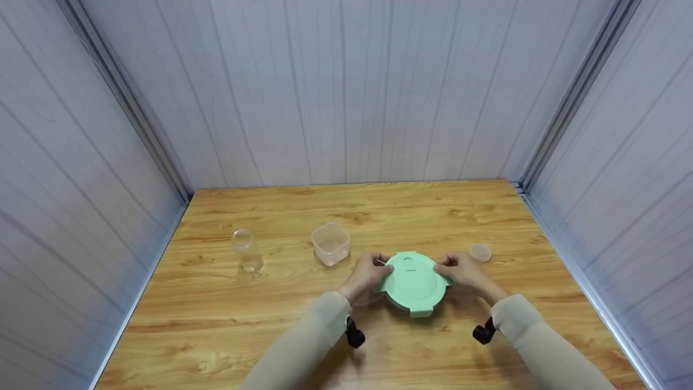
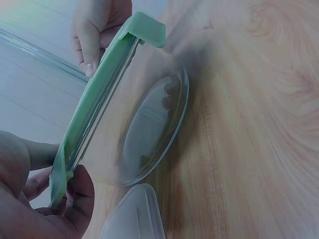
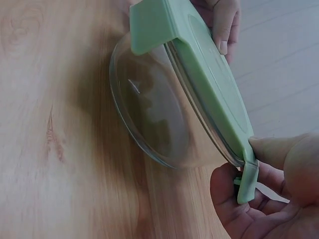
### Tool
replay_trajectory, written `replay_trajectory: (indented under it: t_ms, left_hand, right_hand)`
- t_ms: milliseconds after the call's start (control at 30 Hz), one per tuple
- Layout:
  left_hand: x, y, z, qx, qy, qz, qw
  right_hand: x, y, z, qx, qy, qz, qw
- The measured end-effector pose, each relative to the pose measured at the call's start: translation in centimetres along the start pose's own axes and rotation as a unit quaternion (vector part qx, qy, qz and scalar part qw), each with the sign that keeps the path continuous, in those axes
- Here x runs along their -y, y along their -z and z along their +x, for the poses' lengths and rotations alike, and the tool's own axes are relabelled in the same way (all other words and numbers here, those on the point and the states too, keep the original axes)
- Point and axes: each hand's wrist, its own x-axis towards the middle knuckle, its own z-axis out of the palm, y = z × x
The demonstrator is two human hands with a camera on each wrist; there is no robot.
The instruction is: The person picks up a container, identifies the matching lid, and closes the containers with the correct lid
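Both hands hold the side flaps of a round mint-green snap lid (image 1: 414,281), which sits over a clear glass bowl (image 2: 154,129). My left hand (image 1: 369,273) has its thumb on the lid's left edge and its fingers curled beneath the flap. On the opposite side, my right hand (image 1: 466,271) pinches the right flap (image 3: 247,184), thumb above and fingers below. The front flap (image 1: 421,312) juts out toward me, untouched. Through the bowl's glass wall, the wrist views show the wood grain.
A square translucent container (image 1: 331,244) stands behind my left hand. Farther left is a clear drinking glass (image 1: 247,251). A small round translucent piece (image 1: 480,252) lies just beyond my right hand. Pale panel walls (image 1: 346,92) enclose the wooden table (image 1: 216,336) at the back and sides.
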Motion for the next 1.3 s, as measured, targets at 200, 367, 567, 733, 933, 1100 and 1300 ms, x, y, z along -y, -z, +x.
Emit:
replay_trajectory:
  t_ms: [200, 367, 567, 733, 933, 1100, 1300]
  left_hand:
    - [-0.2, -0.2, 0.0, 0.009, 0.029, -0.003, 0.9995]
    - [0.1, -0.3, 0.1, -0.002, 0.023, 0.009, 0.9997]
    - [0.3, -0.5, 0.3, -0.007, -0.017, 0.017, 0.9997]
    - [0.3, -0.8, 0.3, -0.006, -0.030, 0.030, 0.9991]
    - [0.6, -1.2, 0.7, -0.002, -0.036, 0.036, 0.9987]
    - [1.0, -1.2, 0.7, 0.002, -0.046, 0.029, 0.9985]
    - [1.0, -1.3, 0.6, -0.001, -0.044, 0.018, 0.9989]
  right_hand:
    - [-0.1, 0.1, 0.1, -0.008, -0.003, -0.015, 0.9998]
    - [-0.1, 0.1, -0.1, -0.011, 0.002, -0.041, 0.9991]
    - [0.1, 0.6, -0.6, -0.019, -0.002, -0.073, 0.9971]
    - [0.4, 0.9, -1.2, -0.026, 0.008, -0.112, 0.9934]
    - [0.6, 0.9, -1.6, -0.021, -0.013, -0.119, 0.9926]
    - [0.7, 0.8, -1.6, -0.010, -0.041, -0.097, 0.9944]
    - [0.7, 1.0, -1.3, 0.005, -0.046, -0.077, 0.9960]
